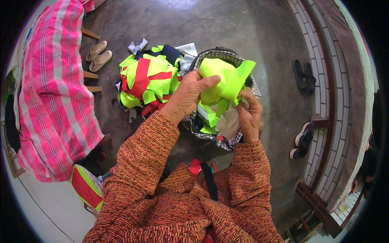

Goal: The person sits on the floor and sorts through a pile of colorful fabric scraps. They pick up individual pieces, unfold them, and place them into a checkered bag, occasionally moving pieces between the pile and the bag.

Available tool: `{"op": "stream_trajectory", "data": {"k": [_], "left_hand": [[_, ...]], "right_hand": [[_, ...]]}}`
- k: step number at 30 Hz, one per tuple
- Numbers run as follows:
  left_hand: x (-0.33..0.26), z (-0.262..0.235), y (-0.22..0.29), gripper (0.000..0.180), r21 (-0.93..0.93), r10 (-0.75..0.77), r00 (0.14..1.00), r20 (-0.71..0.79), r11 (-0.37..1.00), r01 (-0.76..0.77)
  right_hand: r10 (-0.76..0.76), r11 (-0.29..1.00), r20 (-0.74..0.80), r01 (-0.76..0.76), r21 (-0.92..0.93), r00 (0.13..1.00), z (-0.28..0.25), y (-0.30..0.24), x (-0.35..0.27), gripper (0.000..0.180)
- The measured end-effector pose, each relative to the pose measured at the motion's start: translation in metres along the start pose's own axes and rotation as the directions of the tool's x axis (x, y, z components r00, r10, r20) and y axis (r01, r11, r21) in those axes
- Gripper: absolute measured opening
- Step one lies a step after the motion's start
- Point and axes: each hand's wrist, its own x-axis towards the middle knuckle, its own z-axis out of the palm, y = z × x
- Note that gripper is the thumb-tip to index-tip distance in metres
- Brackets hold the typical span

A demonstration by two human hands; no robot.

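A neon-yellow piece of fabric (pixel 221 83) is stretched between my two hands. My left hand (pixel 189 94) grips its left side, thumb laid over the cloth. My right hand (pixel 249 114) pinches its lower right edge between thumb and fingers. Below the cloth stands a round container lined with checked cloth (pixel 234 137), with more neon strips (pixel 209 118) inside it; my hands and the fabric hide part of its inside. Left of it on the floor lies a heap of neon-yellow, red and dark fabric scraps (pixel 148 79).
A pink checked cloth (pixel 56 93) covers a piece of wooden-legged furniture on the left, with beige shoes (pixel 100 60) beside it. Dark sandals (pixel 304 77) and dark shoes (pixel 304 139) sit along the white-brick ledge (pixel 318 81) on the right. A yellow-and-red item (pixel 87 187) is at lower left.
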Motion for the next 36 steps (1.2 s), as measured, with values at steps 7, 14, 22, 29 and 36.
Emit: {"op": "stream_trajectory", "data": {"k": [7,14,22,29,36], "left_hand": [[-0.002,-0.003,-0.008,0.036,0.07,0.154,0.988,-0.031,0.986,-0.151],[-0.002,-0.002,0.004,0.035,0.033,0.315,0.946,-0.081,0.949,-0.313],[-0.001,-0.003,0.012,0.029,0.013,0.311,0.943,-0.116,0.95,-0.312],[0.0,-0.005,0.018,0.03,-0.091,0.318,0.937,-0.143,0.939,-0.332],[-0.004,-0.011,0.021,0.03,-0.135,0.158,0.987,-0.035,0.978,-0.161]], "right_hand": [[0.054,0.996,-0.164,-0.065,-0.059,0.985,0.008,-0.005,0.003,0.024],[0.324,0.916,-0.289,-0.222,0.334,0.901,-0.003,0.002,0.004,0.013],[0.289,0.936,-0.38,-0.175,0.307,0.879,-0.012,0.0,0.007,0.01],[0.391,0.882,-0.376,-0.225,0.414,0.84,-0.018,-0.002,0.008,0.012],[0.341,0.926,-0.25,-0.279,0.254,0.906,-0.013,-0.011,0.01,0.032]]}}
